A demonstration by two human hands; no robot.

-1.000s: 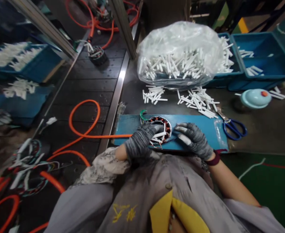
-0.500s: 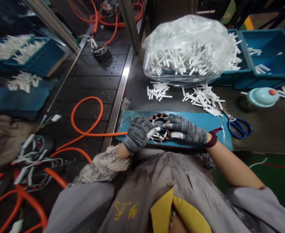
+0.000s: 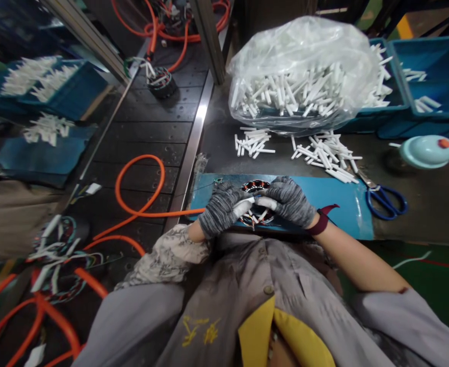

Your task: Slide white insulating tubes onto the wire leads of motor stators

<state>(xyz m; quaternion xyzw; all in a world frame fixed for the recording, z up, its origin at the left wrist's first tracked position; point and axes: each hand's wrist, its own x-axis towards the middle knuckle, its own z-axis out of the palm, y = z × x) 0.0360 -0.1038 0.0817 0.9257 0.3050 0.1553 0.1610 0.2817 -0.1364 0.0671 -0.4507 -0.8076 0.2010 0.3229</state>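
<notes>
A ring-shaped motor stator [image 3: 255,184] with orange-and-black windings lies on a blue mat [image 3: 323,201] in front of me. My left hand [image 3: 224,206], in a grey knit glove with white thumb, is closed over the stator's left side, pinching a short white sleeve [image 3: 249,200]. From the right, my right hand [image 3: 290,202], gloved alike, pinches a thin wire with a blue bit [image 3: 258,195] at the sleeve's end. Both hands meet over the ring's middle and hide part of it. Loose wire ends and white sleeves show at its near side.
Loose white sleeves [image 3: 325,155] lie behind the mat, before a clear plastic bag [image 3: 304,46] of sleeves and a blue bin [image 3: 438,122]. Scissors [image 3: 387,201] and a light-blue domed container [image 3: 426,152] stand right. Orange cable [image 3: 140,158] loops across the slatted conveyor [image 3: 143,127], left.
My right hand has curled in, its fingers now pinched near the left fingertips instead of stretched over the stator. The view has shifted slightly.
</notes>
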